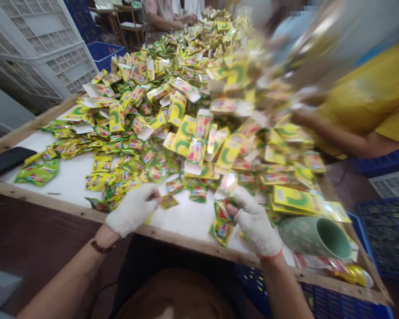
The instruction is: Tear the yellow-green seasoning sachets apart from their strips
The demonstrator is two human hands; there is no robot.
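Observation:
My left hand (134,209), in a white knitted glove with bare fingertips, is closed in a pinch at the table's front edge. A small yellow packet (169,202) sits at its fingertips. In my right hand (254,219), gloved the same way, thumb and fingers are closed on a green-and-yellow packet (222,210) with a red fruit picture. Part of that packet is hidden by my fingers. Just beyond both hands lies a big heap of similar packets (119,146) and small yellow boxes (196,150), several with flaps up.
A pale green cup (314,235) lies on its side at the right. The tray-like table has a raised wooden rim (193,243). A black object (9,161) rests at the left corner. White crates (41,48) are stacked beyond it. A person in yellow (365,102) works at the right.

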